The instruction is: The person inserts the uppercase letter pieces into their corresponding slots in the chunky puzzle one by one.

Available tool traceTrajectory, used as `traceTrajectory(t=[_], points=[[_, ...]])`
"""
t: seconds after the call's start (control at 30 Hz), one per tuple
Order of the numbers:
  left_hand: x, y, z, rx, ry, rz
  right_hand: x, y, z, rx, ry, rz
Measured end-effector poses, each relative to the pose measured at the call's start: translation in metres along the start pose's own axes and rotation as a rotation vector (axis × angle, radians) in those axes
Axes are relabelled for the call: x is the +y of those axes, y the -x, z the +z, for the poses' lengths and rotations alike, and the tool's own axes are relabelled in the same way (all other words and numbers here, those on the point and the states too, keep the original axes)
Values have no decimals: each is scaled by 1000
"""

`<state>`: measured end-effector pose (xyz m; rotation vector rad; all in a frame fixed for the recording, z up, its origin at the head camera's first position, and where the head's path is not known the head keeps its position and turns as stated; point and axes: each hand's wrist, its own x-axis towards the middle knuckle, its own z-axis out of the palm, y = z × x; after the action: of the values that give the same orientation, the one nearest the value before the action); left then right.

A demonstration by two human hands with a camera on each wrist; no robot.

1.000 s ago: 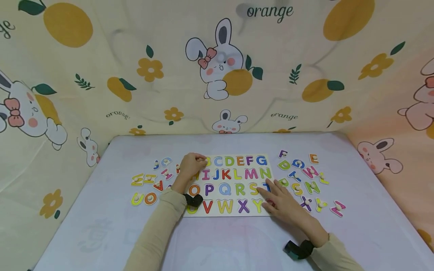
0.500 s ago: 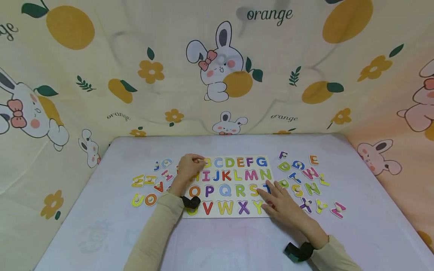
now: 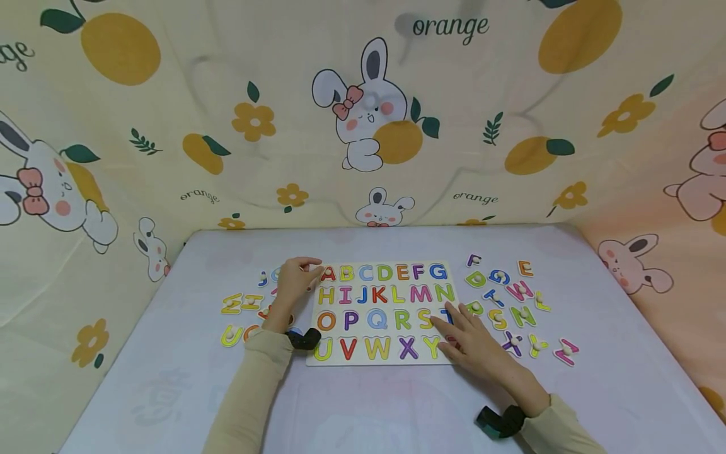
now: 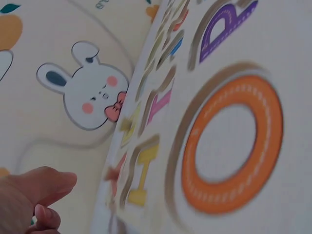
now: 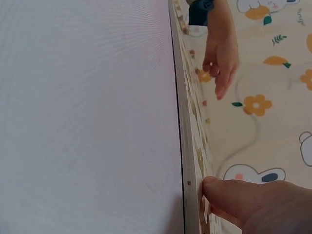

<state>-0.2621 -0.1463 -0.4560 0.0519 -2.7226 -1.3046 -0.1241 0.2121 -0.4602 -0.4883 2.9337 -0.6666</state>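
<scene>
A white alphabet puzzle board (image 3: 381, 364) lies on the table, with coloured letters in rows. At its top left, the red A (image 3: 328, 273) and yellow B (image 3: 346, 272) carry knobs; both knobs also stand out in the left wrist view. My left hand (image 3: 296, 282) hovers by the board's upper left corner, fingertips near the A and nothing between them. In the left wrist view its thumb (image 4: 53, 185) is extended, the fingers loosely bent. My right hand (image 3: 471, 335) rests with spread fingers on the board's lower right, over the T and Z area, partly hiding letters there.
Loose knobbed letters lie left of the board, among them a yellow U (image 3: 230, 335); my left hand covers some. More lie to the right, including an orange E (image 3: 525, 268) and a pink Z (image 3: 566, 352). A printed cloth (image 3: 442, 189) hangs behind the table.
My left hand has drawn back leftward from the B, uncovering the A, B and H on the board and covering some loose letters. My right hand has stayed in place.
</scene>
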Motion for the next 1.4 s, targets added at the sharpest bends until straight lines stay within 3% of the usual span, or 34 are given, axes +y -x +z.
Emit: traceTrajectory(t=[0.13, 0.33, 0.6, 0.9, 1.2, 1.4], points=[[-9, -1, -8, 27, 4, -17, 0, 0, 0, 3, -3, 0], [-19, 0, -20, 48, 32, -105, 0, 0, 1, 3, -4, 0], [-34, 2, -36, 107, -27, -84, 0, 0, 0, -1, -8, -1], [-49, 4, -47, 122, -33, -141, 1, 0, 0, 1, -9, 2], [-56, 4, -54, 99, -9, -274, 2, 0, 1, 7, -4, 1], [-59, 1, -56, 98, -30, -273, 2, -1, 1, 2, -2, 2]])
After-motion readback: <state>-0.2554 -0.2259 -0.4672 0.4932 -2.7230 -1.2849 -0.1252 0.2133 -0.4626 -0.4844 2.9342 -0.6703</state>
